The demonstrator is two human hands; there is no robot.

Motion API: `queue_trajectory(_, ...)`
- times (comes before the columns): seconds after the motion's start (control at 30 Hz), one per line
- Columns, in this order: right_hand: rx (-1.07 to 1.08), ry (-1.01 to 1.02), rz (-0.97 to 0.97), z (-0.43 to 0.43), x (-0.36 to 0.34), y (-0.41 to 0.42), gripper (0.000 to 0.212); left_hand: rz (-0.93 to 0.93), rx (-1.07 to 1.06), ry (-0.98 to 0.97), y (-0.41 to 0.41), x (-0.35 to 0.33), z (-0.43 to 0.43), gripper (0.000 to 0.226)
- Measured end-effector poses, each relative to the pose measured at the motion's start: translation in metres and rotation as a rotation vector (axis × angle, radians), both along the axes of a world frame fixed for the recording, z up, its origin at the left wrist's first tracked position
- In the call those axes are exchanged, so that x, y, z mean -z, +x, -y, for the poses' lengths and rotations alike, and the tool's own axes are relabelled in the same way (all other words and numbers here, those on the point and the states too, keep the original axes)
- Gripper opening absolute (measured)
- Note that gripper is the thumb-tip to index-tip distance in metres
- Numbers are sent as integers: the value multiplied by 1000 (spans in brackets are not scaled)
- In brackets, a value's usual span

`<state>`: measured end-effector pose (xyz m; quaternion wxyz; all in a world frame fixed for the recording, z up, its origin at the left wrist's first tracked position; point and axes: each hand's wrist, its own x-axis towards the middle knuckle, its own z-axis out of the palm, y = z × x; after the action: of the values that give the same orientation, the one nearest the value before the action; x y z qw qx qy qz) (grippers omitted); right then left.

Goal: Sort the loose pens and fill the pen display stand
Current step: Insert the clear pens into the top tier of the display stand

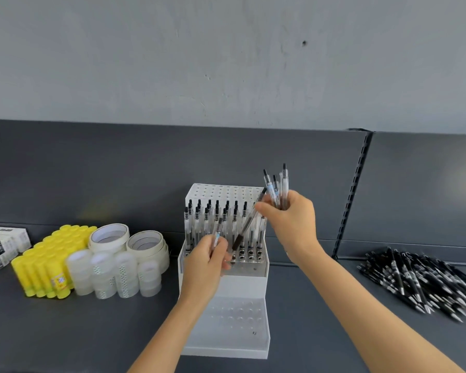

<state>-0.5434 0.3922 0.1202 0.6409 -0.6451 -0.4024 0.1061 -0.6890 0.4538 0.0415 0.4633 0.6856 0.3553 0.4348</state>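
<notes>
Here, left hand (203, 265) pinching one pen (217, 232), right hand (293, 222) gripping pen bundle (277, 188).

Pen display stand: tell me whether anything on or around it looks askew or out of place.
One dark-tipped pen slants across the upright pens in the stand, its upper end at the right hand; whether it sits in a hole is unclear. The black pens to the right lie in a loose heap.

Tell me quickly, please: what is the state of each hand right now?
Left hand: closed, fingers pinching one clear pen.
Right hand: closed, gripping a bunch of clear pens.
</notes>
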Motion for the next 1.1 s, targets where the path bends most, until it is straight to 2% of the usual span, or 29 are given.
queue_trajectory(0.17,62,-81,218,-12,3,1,21,-168,-111,173,-4,-2,-2,33)
queue_trajectory(0.33,39,-231,325,-24,23,0,27,-63,-78,75,-7,-6,1,31)
queue_trajectory(0.4,27,-262,339,-27,34,-1,30,-106,-66,111,-9,-4,1,24)
queue_trajectory(0.5,34,-257,317,-29,41,-1,31,-116,-83,142,-10,-2,-2,16)
queue_trajectory(0.57,23,-263,301,-30,40,1,33,-78,-75,83,-10,-2,-2,22)
queue_trajectory(0.67,2,-221,254,-22,38,5,33,1,-57,-3,-9,-3,-1,18)
queue_trajectory(0.8,-52,-149,164,-7,29,6,17,43,14,-40,-1,-8,3,15)
queue_trajectory(0.87,-189,-125,48,-1,24,3,11,39,101,-53,6,-10,6,20)
queue_trajectory(0.97,-315,-128,-56,5,19,2,14,19,193,-44,16,-16,13,28)
queue_trajectory(1.1,-245,-100,-31,9,13,7,21,-59,196,27,21,-15,14,30)
